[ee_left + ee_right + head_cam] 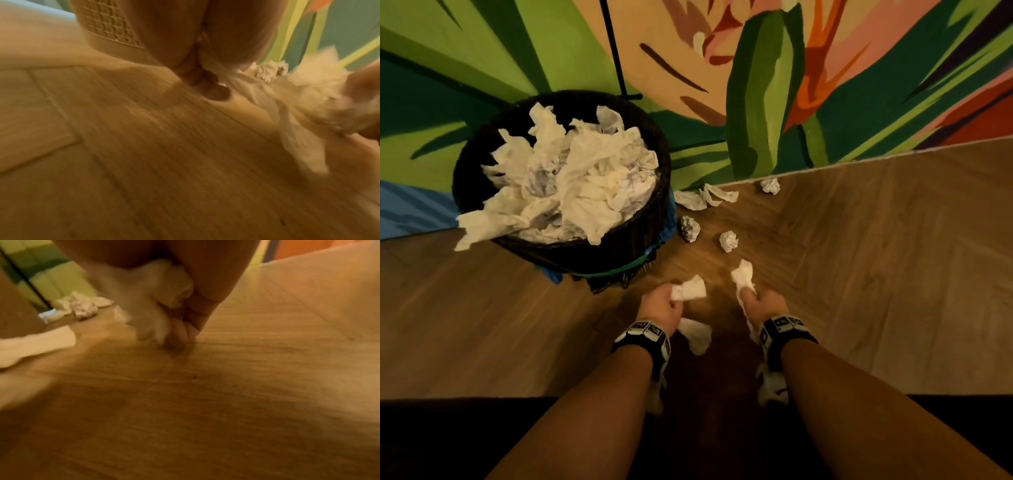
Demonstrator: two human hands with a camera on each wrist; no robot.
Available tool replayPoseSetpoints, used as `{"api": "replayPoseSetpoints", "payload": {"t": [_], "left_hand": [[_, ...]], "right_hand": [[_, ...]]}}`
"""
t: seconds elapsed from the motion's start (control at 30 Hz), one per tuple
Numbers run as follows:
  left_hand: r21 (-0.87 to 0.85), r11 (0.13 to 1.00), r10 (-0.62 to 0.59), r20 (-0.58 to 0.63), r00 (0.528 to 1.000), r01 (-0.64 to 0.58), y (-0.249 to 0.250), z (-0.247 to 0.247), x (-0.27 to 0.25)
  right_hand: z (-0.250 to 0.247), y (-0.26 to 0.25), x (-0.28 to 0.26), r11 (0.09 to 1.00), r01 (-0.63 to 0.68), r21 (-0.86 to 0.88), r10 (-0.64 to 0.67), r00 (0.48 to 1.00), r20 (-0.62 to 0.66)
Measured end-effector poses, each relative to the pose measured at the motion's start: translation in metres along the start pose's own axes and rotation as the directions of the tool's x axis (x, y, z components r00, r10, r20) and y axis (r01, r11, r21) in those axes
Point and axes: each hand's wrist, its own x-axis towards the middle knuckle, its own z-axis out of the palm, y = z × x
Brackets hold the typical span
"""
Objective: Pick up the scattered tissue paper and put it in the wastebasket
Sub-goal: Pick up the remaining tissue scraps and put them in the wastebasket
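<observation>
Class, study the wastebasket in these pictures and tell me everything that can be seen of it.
The wastebasket is round and dark, with ribbed, woven-looking walls. It stands upright on the wooden floor at the edge of a colourful leaf-patterned rug. Crumpled white tissue paper heaps above its rim, one piece drooping over the near left edge. Something blue and green shows at its base. Neither hand touches it.

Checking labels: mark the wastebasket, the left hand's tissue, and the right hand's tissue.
wastebasket (pixel 619 251): head view, dark front wall.
left hand's tissue (pixel 690 289): head view, crumpled middle.
right hand's tissue (pixel 743 275): head view, upper part.
</observation>
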Motion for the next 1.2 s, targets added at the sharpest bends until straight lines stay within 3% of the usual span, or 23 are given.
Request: {"api": "replayPoseSetpoints", "payload": {"t": [0.07, 0.17, 0.27, 0.33, 0.43, 0.67, 0.73, 0.83, 0.97, 1.03, 1.13, 1.2], "left_hand": [[-0.027, 0.999, -0.026, -0.019, 0.999, 0.026, 0.001, -0.003, -0.004], [-0.121, 0.989, -0.074, 0.059, 0.996, 0.081, 0.013, -0.01, -0.01], [-0.097, 0.994, 0.073, 0.169, 0.983, -0.057, 0.027, -0.023, -0.012], [-0.012, 0.988, 0.156, 0.178, 0.972, -0.157, 0.036, -0.033, -0.014], [0.088, 0.962, 0.242, 0.156, 0.958, -0.257, 0.047, -0.05, -0.019], [0.055, 0.894, 0.443, 0.039, 0.896, -0.444, 0.093, -0.1, -0.045], [0.063, 0.855, 0.515, 0.004, 0.857, -0.515, 0.116, -0.12, -0.058], [0.122, 0.748, 0.664, -0.138, 0.735, -0.653, 0.15, -0.15, -0.079], [0.058, 0.709, 0.674, -0.349, 0.651, -0.703, 0.176, -0.199, -0.103], [-0.041, 0.702, 0.636, -0.413, 0.652, -0.711, 0.179, -0.229, -0.109], [-0.08, 0.748, 0.554, -0.47, 0.687, -0.658, 0.165, -0.278, -0.107], [-0.037, 0.817, 0.495, -0.465, 0.734, -0.575, 0.145, -0.306, -0.102]], "right_hand": [[-0.003, -0.004, -0.004, 0.998, -0.057, -0.026, 0.056, 0.998, -0.012], [-0.007, -0.011, -0.011, 0.997, -0.078, 0.026, 0.079, 0.995, -0.062], [-0.015, -0.019, -0.023, 0.978, -0.02, 0.206, 0.04, 0.995, -0.095], [-0.023, -0.028, -0.034, 0.927, 0.069, 0.369, -0.028, 0.993, -0.115], [-0.041, -0.044, -0.042, 0.928, 0.169, 0.334, -0.117, 0.978, -0.17], [-0.092, -0.102, -0.061, 0.824, 0.155, 0.545, -0.004, 0.964, -0.267], [-0.103, -0.118, -0.064, 0.805, 0.309, 0.507, -0.12, 0.921, -0.37], [-0.118, -0.138, -0.071, 0.709, 0.506, 0.492, -0.267, 0.838, -0.476], [-0.129, -0.176, -0.094, 0.617, 0.624, 0.479, -0.334, 0.759, -0.559], [-0.129, -0.197, -0.107, 0.535, 0.618, 0.576, -0.311, 0.778, -0.546], [-0.125, -0.227, -0.128, 0.366, 0.581, 0.727, -0.379, 0.806, -0.454], [-0.115, -0.241, -0.141, 0.41, 0.618, 0.671, -0.503, 0.766, -0.399]]}}
